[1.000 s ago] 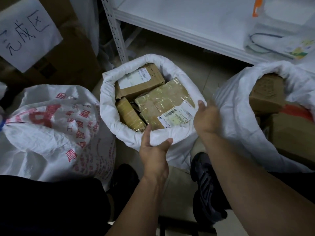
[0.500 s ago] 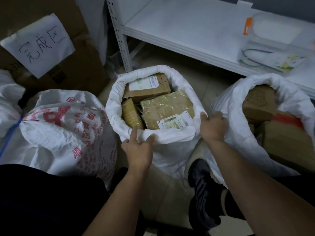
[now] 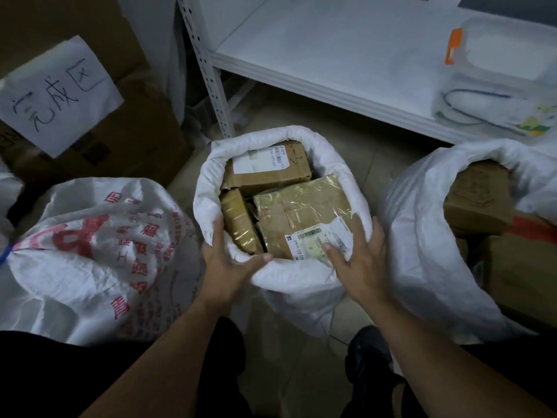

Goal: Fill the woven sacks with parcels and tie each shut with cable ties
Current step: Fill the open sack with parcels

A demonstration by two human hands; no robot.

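A white woven sack [image 3: 295, 282] stands open on the floor in the middle, its rim rolled down. Inside lie three brown parcels: a box with a white label [image 3: 268, 170] at the back, a large tape-wrapped parcel [image 3: 301, 212] with a barcode label, and a narrow one [image 3: 238, 221] on the left. My left hand [image 3: 226, 260] grips the near left rim, fingers inside and thumb over the fold. My right hand [image 3: 358, 257] lies spread over the near right rim, its fingertips on the large parcel's label.
A printed sack [image 3: 90, 251] with red lettering lies tied at the left. Another open white sack [image 3: 437, 236] holding cardboard boxes [image 3: 479, 200] stands at the right. Behind are a white metal shelf [image 3: 316, 55], a clear bag of cable ties [image 3: 488, 95], and a cardboard box with a handwritten sign [image 3: 57, 98].
My left hand shifted from the near middle of the rim to its left side. My right hand left the sack's outer right edge and now lies spread over the rim and parcel label.
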